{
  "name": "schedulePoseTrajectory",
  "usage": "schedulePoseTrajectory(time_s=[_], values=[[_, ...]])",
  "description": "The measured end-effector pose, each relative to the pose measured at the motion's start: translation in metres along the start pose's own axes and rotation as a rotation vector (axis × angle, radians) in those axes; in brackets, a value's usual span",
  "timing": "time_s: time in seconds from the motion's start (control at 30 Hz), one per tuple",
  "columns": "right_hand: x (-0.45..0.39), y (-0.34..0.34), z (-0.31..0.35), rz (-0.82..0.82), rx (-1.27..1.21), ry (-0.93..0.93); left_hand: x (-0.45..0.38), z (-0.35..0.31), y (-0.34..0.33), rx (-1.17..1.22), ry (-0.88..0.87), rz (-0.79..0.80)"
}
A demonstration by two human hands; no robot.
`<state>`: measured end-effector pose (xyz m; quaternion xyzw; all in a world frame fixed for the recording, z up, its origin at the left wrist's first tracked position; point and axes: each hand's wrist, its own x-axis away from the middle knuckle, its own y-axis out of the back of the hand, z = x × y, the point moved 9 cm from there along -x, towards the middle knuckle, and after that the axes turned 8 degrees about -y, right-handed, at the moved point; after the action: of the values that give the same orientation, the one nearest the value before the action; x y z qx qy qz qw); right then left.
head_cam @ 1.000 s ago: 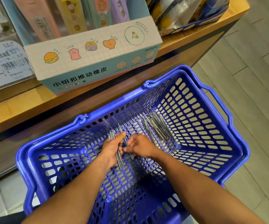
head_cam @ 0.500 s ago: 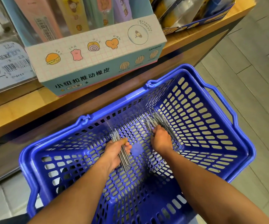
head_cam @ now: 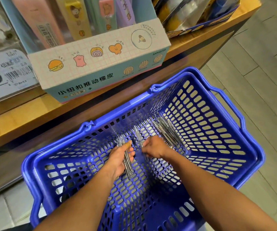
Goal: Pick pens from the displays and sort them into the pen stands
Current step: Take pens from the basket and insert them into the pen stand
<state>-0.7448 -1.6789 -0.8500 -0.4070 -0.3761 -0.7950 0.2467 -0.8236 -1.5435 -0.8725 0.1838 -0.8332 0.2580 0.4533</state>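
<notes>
Left hand: fingers curled round a bundle of pens.
Right hand: pinching one pen.
Loose pens: on blue basket floor.
Handling: light, stiff, slick; likely best gripped mid-barrel.

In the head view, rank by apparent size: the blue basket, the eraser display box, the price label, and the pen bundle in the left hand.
1. blue basket
2. eraser display box
3. price label, cut off by the frame edge
4. pen bundle, partly hidden by the left hand
</notes>
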Motion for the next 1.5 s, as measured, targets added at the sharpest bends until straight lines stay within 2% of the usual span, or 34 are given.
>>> schedulePoseTrajectory(time_s=[0.1,0.17,0.23,0.3,0.37,0.47,0.5,0.53,0.67,1.07,1.17,1.37,1.43,1.5], values=[[0.013,-0.022,0.017,0.197,-0.075,0.079,-0.001,0.0,-0.005,0.019,0.004,0.047],[0.02,-0.037,0.023,0.273,-0.057,0.121,0.0,0.002,-0.009,0.101,0.036,0.064],[0.025,-0.051,0.026,0.338,-0.066,0.136,-0.001,0.004,-0.007,0.101,0.052,0.033],[0.025,-0.054,0.027,0.376,-0.084,0.135,-0.002,0.005,0.002,-0.014,0.046,-0.045],[0.017,-0.036,0.027,0.251,-0.072,0.143,-0.005,0.006,0.011,-0.104,0.036,-0.104],[0.005,0.031,0.01,-0.299,0.151,0.056,-0.005,0.009,0.016,-0.163,0.046,-0.111],[0.008,0.05,0.001,-0.452,0.241,0.004,-0.005,0.009,0.016,-0.169,0.048,-0.108],[0.011,0.062,-0.007,-0.538,0.302,-0.03,-0.005,0.008,0.016,-0.17,0.047,-0.104],[0.007,0.061,-0.026,-0.509,0.482,-0.092,-0.005,0.005,0.015,-0.171,0.039,-0.103],[0.001,0.049,-0.04,-0.488,0.555,-0.181,-0.002,0.003,0.014,-0.149,0.035,-0.135],[0.0,0.04,-0.029,-0.375,0.322,-0.131,-0.001,0.004,0.013,-0.126,0.034,-0.137],[0.015,-0.024,0.001,0.229,-0.014,0.038,-0.004,0.006,0.012,-0.085,0.031,-0.109],[0.02,-0.039,0.008,0.296,-0.02,0.105,-0.004,0.008,0.006,-0.049,0.058,-0.05],[0.019,-0.048,0.015,0.288,-0.01,0.168,-0.001,0.007,-0.002,0.01,0.091,0.004]])
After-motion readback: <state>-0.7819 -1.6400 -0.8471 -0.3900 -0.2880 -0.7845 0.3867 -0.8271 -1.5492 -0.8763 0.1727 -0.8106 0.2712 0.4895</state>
